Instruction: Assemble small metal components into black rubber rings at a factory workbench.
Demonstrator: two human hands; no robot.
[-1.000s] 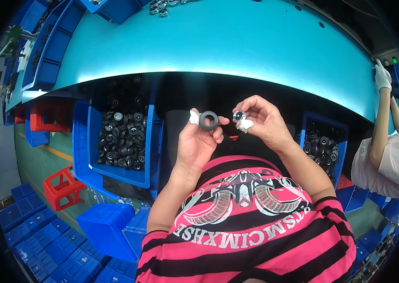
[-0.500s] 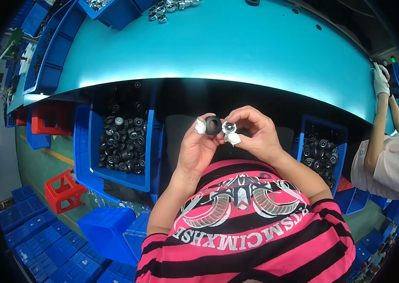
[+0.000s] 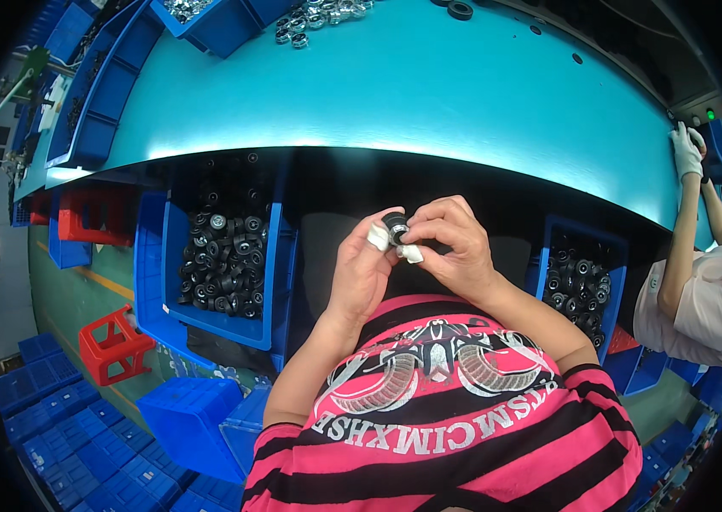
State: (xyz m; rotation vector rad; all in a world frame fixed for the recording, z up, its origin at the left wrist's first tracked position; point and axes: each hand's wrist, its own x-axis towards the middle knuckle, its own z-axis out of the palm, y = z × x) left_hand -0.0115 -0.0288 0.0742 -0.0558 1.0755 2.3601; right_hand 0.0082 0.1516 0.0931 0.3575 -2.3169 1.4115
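Note:
My left hand point(image 3: 361, 273) and my right hand point(image 3: 455, 247) meet in front of my chest, just below the edge of the teal table point(image 3: 429, 94). Together they pinch a small black ring-shaped part point(image 3: 395, 229) with a metal piece set in it. White finger covers sit on my left thumb and a right fingertip. To my left, a blue bin point(image 3: 175, 256) holds several black round parts point(image 3: 224, 260). On my right, another blue bin point(image 3: 553, 235) holds similar parts point(image 3: 578, 286).
Blue bins point(image 3: 224, 26) with metal parts stand at the table's far edge. Stacked blue crates point(image 3: 45, 410) and a red crate point(image 3: 113, 341) lie on the floor to the left. A person in a white glove point(image 3: 685, 149) works at the right.
My hands have come together: the right hand brought its small metal piece onto the black ring held in the left. Both hands now grip the joined part.

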